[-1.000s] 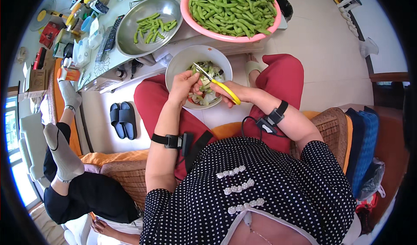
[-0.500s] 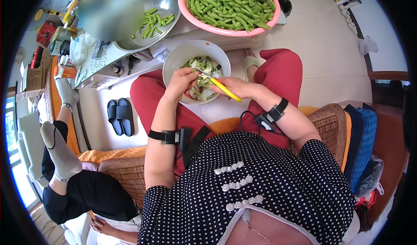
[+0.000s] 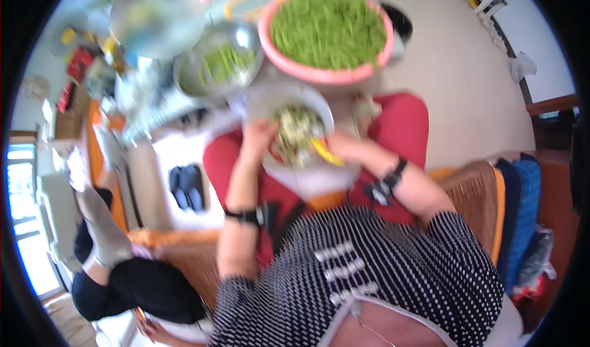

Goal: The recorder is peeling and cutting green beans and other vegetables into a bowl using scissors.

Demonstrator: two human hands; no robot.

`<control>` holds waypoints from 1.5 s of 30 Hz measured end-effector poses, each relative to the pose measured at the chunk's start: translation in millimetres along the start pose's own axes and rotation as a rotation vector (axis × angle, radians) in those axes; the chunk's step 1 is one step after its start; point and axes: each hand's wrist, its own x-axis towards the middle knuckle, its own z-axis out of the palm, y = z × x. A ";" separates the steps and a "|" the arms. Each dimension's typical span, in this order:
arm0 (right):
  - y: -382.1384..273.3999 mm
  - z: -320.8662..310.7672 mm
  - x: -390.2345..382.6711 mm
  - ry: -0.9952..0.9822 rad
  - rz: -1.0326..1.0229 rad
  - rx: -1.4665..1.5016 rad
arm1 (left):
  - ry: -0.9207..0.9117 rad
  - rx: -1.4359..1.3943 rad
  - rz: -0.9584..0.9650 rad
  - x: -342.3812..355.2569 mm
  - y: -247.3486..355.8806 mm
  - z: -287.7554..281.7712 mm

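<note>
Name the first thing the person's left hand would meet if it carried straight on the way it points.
Probably the green scraps in the white bowl: the left hand sits at its rim. The frame is blurred, so depth is uncertain.

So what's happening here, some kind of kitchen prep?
A seated person works over a white bowl on their lap. The left hand rests at its rim, and the right hand holds a yellow-handled tool over the bean pieces inside. Just ahead sit a pink basin heaped with green beans and a metal bowl holding a few more. The picture is blurred, so finer detail is unclear.
</note>
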 end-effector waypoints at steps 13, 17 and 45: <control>32.5 37.0 30.0 -0.052 -0.001 -0.439 | 0.551 0.486 0.525 92.4 39.8 -118.3; 22.8 28.4 33.3 -0.035 0.031 -0.406 | 0.579 0.518 0.436 122.6 30.4 -126.4; -11.3 12.3 -0.4 0.105 0.115 -0.311 | -0.086 0.265 0.317 23.5 50.6 -22.9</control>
